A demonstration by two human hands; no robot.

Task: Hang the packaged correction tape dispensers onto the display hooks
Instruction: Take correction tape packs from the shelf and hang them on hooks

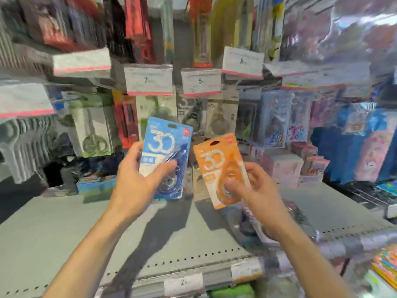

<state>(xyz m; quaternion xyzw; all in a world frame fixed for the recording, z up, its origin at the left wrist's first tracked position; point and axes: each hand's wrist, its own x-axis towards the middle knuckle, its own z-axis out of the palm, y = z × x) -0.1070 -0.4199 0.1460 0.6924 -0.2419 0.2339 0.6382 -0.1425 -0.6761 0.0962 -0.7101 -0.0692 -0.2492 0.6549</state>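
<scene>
We hold one packaged correction tape dispenser in each hand, both raised in front of a store display and above a grey shelf [64, 222]. Our left hand [137, 175] grips the blue pack [165, 151] by its lower left part, the thumb lying across the front of the clear blister and the other fingers curled behind the card. The blue pack stands nearly upright, tilted slightly to the right, with a large white "30" on its face and a hang slot at the top. Our right hand [255, 186] pinches the orange pack [219, 166] near its lower right edge, thumb pressed on the front over the dispenser and the remaining fingers wrapped behind. The orange pack leans a little to the left and sits lower than the blue one; the two packs are near each other but apart. Behind them hang rows of blurred merchandise, including packaged scissors [94, 130] to the left and cartoon-printed items to the right. Above these hang white price tags, with one marked "7" [149, 80], one marked "6" [200, 81] and one marked "8" [242, 61]. Neither pack is on a hook; the hooks themselves are too blurred to make out.
</scene>
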